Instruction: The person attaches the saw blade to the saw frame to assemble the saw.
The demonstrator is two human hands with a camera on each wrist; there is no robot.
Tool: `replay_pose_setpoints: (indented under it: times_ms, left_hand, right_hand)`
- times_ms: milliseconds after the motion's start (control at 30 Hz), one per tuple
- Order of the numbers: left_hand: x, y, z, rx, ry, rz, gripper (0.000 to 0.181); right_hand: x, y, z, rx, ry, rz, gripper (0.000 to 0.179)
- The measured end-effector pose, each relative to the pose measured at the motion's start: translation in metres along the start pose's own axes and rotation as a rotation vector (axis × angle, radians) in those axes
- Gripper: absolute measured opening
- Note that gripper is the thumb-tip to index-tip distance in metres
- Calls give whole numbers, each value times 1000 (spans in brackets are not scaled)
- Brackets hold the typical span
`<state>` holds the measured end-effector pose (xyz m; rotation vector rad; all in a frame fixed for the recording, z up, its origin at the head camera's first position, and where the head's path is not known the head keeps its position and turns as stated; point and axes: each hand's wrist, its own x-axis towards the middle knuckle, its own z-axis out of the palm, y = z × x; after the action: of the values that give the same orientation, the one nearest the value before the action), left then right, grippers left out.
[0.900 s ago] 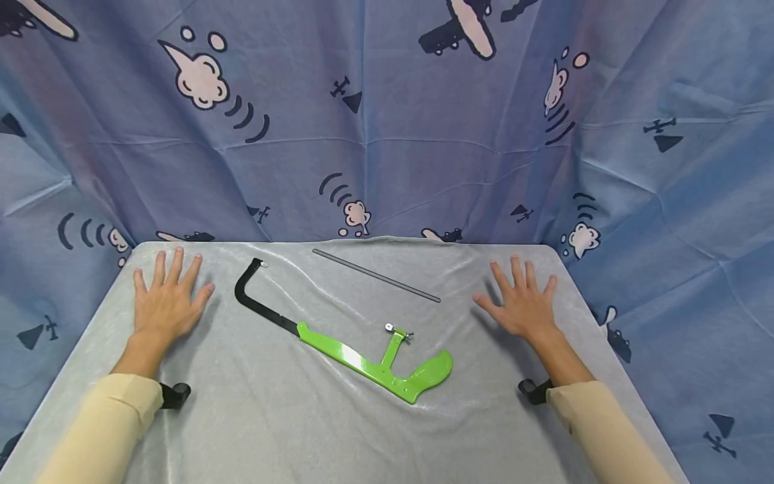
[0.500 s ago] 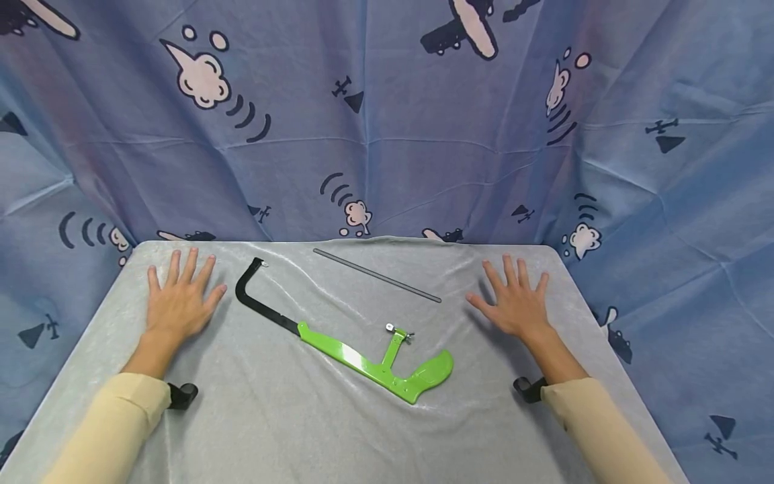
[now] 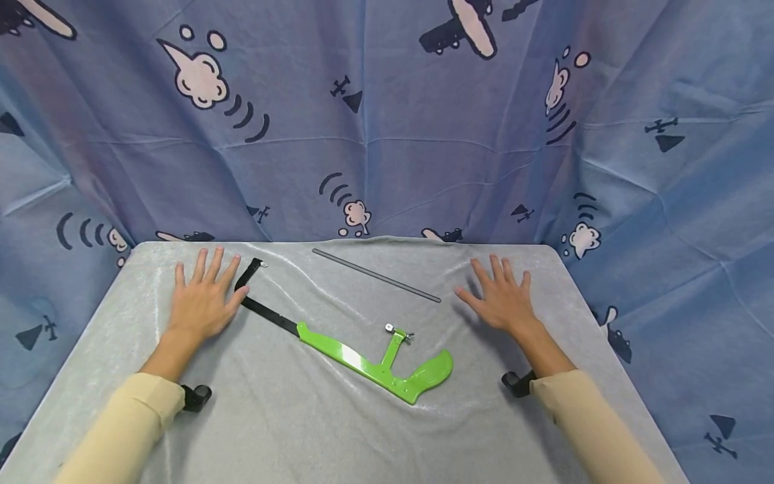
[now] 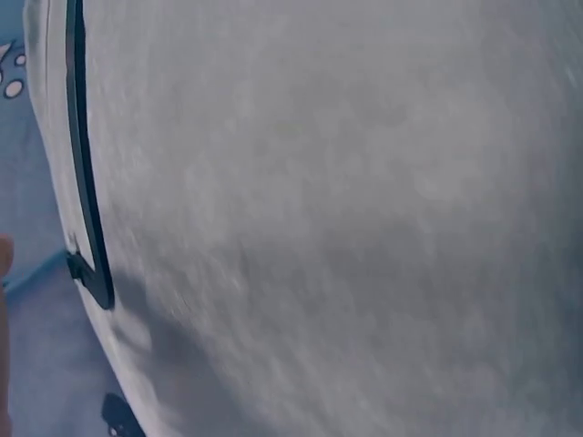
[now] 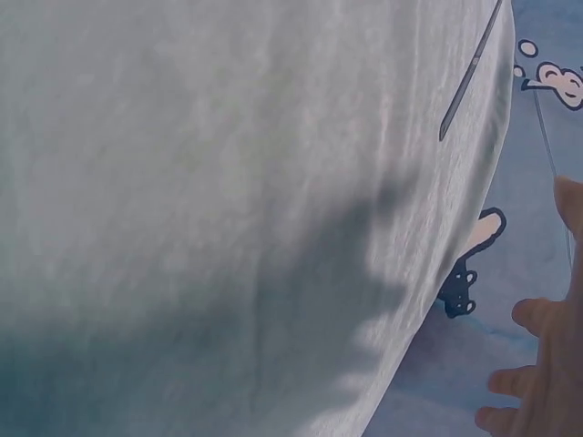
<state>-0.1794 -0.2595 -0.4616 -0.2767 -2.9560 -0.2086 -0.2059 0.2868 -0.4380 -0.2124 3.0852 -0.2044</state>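
We held our left hand (image 3: 202,306) and right hand (image 3: 504,306) outstretched, fingers (image 3: 230,271) spread, gripping nothing; the hacksaw frame (image 3: 347,355) lay mostly between them on the surface (image 3: 254,430), the thin strip (image 3: 377,275) beyond it, presumably for separate picking up.

Counted one left hand (image 3: 201,306), one right hand (image 3: 502,304) of mine, five digits (image 3: 214,267) showing on each. Also had two sleeves (image 3: 121,430), two black mounts (image 3: 196,398). Before me were one table (image 3: 290,437), one saw (image 3: 345,354) with one wingnut (image 3: 409,338), one strip (image 3: 376,275).
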Motion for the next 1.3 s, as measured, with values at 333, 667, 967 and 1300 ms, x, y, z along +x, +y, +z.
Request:
replay_pose_setpoints:
  times_ms: [333, 667, 967, 1300]
  left_hand:
    - [2, 16, 2, -10, -17, 28, 65]
    - [5, 35, 7, -22, -2, 83, 65]
    - [6, 52, 10, -42, 28, 148, 64]
    - [5, 70, 11, -45, 11, 191, 65]
  right_hand:
    - [6, -11, 4, 77, -13, 4, 85]
    - [8, -24, 8, 130, -9, -23, 82]
    - [8, -33, 13, 151, -1, -59, 78]
    - [8, -39, 19, 167, -19, -58, 76]
